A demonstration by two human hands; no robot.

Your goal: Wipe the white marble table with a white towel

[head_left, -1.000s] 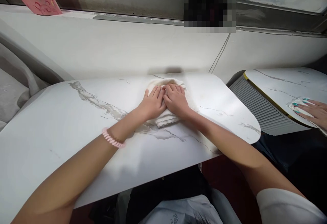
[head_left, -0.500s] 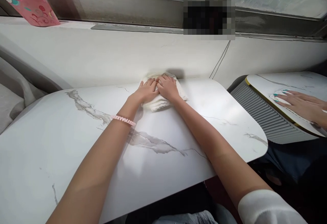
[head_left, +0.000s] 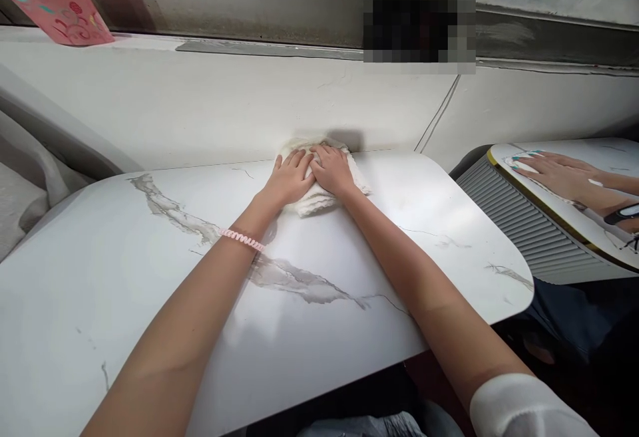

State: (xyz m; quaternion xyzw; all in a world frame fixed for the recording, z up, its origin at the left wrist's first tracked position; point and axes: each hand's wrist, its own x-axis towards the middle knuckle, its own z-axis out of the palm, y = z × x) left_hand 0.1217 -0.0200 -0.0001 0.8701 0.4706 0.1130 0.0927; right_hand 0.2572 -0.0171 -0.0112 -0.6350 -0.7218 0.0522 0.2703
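Note:
A folded white cloth (head_left: 313, 206) lies at the back edge of a white marble-patterned table (head_left: 140, 291), close to the wall. My left hand (head_left: 289, 181) rests flat on its left part, fingers stretched forward. Beside it, my right hand (head_left: 333, 169) presses on the cloth's upper right part, its fingers also laid out. Both palms face down and the two hands nearly touch. A pink coiled band (head_left: 242, 239) circles my left wrist.
To the right, another person's hands (head_left: 559, 174) lie on a white cloth on a second table (head_left: 612, 244) with a ribbed side. A pink patterned item (head_left: 74, 14) stands on the window sill. Thin cords (head_left: 439, 114) hang down the wall (head_left: 200, 104). Grey fabric (head_left: 30, 177) is at left.
My hands stay on the cloth at the back edge, with only a slight shift. The other person's hands have moved left with their cloth toward their table's near-left edge. The view has shifted slightly.

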